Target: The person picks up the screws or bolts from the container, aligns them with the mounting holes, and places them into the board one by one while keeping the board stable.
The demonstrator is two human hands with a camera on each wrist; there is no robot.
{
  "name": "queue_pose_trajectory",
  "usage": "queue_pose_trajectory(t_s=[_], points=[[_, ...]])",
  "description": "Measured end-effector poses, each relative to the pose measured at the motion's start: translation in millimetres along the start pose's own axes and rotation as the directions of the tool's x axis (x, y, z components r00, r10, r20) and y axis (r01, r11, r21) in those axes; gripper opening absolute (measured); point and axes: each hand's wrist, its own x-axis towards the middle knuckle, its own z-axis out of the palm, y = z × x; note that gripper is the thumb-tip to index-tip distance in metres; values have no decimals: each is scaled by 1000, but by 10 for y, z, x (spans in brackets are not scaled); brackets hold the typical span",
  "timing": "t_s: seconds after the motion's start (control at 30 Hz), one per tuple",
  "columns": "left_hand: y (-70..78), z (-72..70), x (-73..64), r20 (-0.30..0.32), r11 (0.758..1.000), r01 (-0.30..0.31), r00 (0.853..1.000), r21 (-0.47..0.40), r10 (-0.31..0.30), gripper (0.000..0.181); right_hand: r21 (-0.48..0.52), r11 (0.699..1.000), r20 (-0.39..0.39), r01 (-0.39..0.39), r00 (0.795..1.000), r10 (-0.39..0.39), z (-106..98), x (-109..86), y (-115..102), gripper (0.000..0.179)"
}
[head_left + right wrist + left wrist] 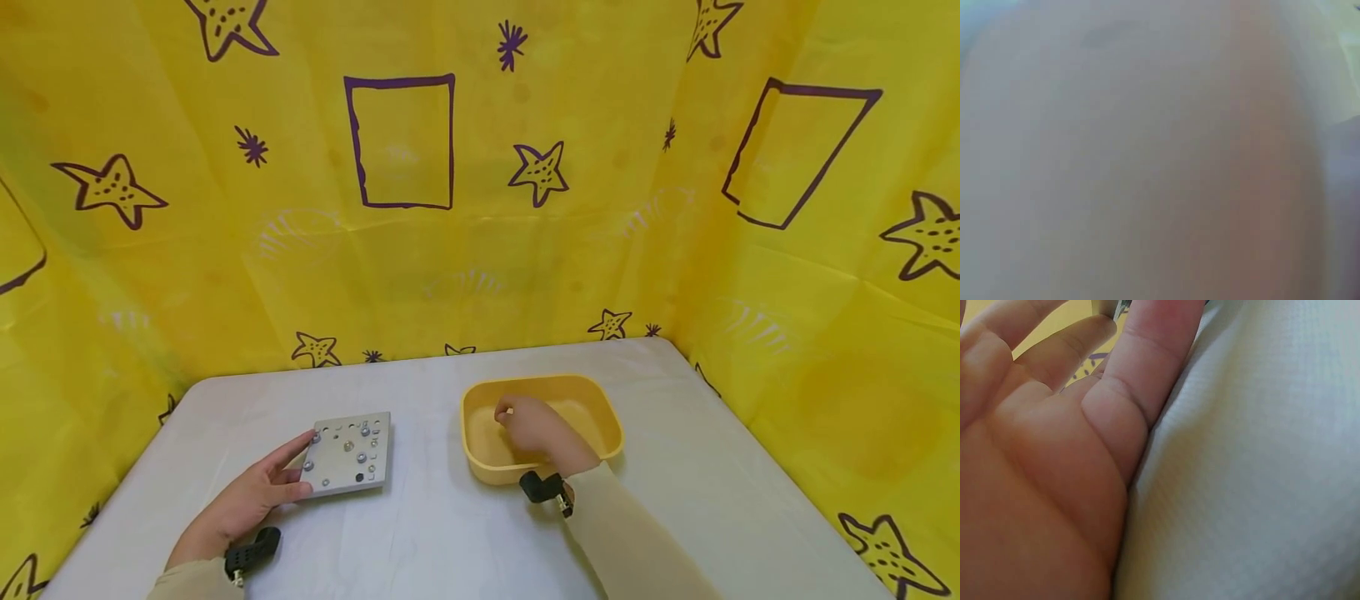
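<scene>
On the left of the table, my left hand (251, 496) grips the near-left edge of a grey square plate (337, 458), thumb at the near corner and a fingertip on its upper left. Several hex-socket bolts (362, 457) stand in the plate among small holes and slots. In the left wrist view, the palm (1029, 475) lies against the white cloth, and only a sliver of the plate shows past the fingers. My right hand (534, 429) reaches into a yellow plastic bin (480, 475) with its fingers curled; I cannot tell whether they hold something.
A white cloth (420, 533) covers the table. Yellow curtains (480, 275) with purple stars and frames enclose the back and both sides. Each wrist wears a black camera mount (253, 550). Skin fills most of the blurred right wrist view.
</scene>
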Motion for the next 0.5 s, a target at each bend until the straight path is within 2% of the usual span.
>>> queue_pose_trajectory(t_s=[0.1,0.2,0.27,0.4,0.5], points=[[-6,-6,-2,11,1000,-15,1000,1,15,93,181,981,5,-69,998,69,-144,-67,-16,15],[8,-4,-10,8,1000,-14,1000,9,14,93,379,917,9,-123,992,129,-260,-76,-25,18],[17,0,-17,5,1000,-14,1000,17,14,93,485,863,2,-141,987,160,-320,-41,-46,19],[23,4,-20,3,1000,-22,1000,11,22,94,595,794,-30,-122,984,174,-413,53,-215,19],[23,8,-15,8,1000,-27,1000,4,27,94,649,757,-42,-74,990,133,-431,145,-423,18]])
